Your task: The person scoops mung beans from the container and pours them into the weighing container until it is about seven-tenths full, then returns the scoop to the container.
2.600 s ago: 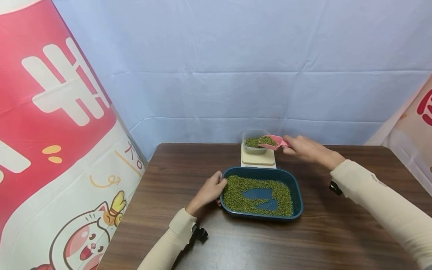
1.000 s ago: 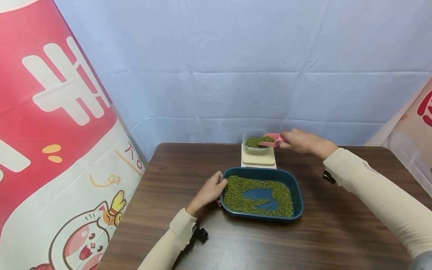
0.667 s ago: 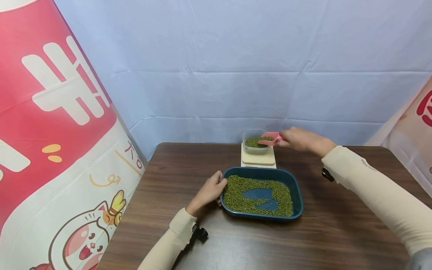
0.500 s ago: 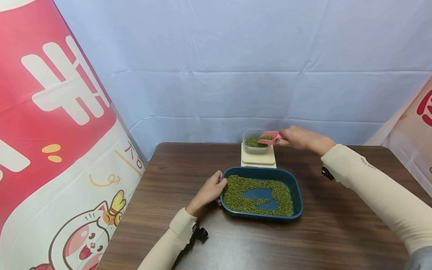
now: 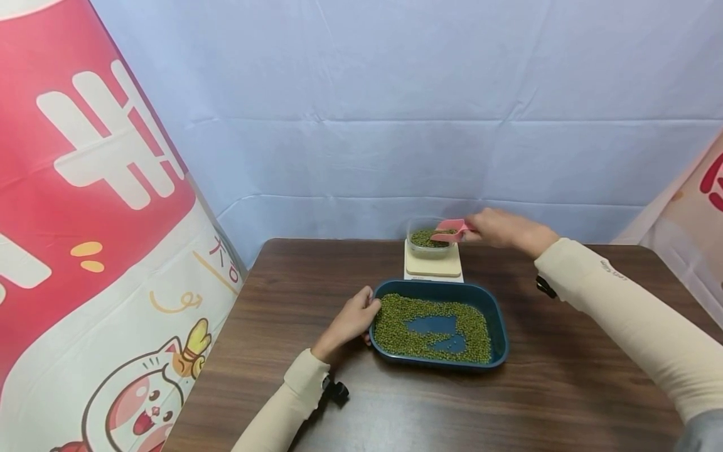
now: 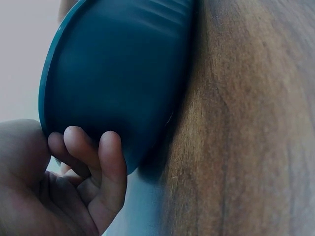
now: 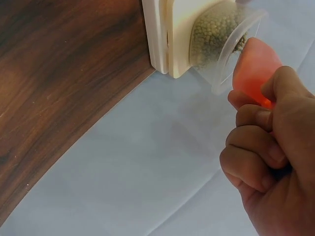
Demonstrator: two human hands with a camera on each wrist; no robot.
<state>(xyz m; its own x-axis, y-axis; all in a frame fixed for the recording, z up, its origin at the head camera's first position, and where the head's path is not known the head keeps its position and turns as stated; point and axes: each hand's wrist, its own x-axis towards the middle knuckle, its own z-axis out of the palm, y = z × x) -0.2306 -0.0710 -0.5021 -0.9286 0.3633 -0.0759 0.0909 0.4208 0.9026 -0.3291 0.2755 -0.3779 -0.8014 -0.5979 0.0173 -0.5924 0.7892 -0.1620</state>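
My right hand (image 5: 499, 230) grips the handle of a pink scoop (image 5: 450, 237). The scoop's mouth is tipped over a clear plastic container (image 5: 429, 252) of mung beans, and some beans still lie in the scoop. In the right wrist view the scoop (image 7: 256, 69) overlaps the container's rim, fingers curled round the handle. Under the container sits a cream kitchen scale (image 5: 432, 267). With my left hand (image 5: 353, 316) I hold the left end of a dark blue tray (image 5: 496, 320) spread with mung beans (image 5: 395, 326). The left wrist view shows fingertips against the tray's outer wall (image 6: 118, 73).
Everything stands on a brown wooden table (image 5: 294, 276), the scale near its back edge and the tray just in front of it. A pale blue cloth (image 5: 361, 157) hangs behind. On the left hangs a red and white printed cloth (image 5: 101, 220).
My right hand has moved slightly left and up, tipping the scoop further over the container; fewer beans show in it. The left hand and the tray have stayed put.
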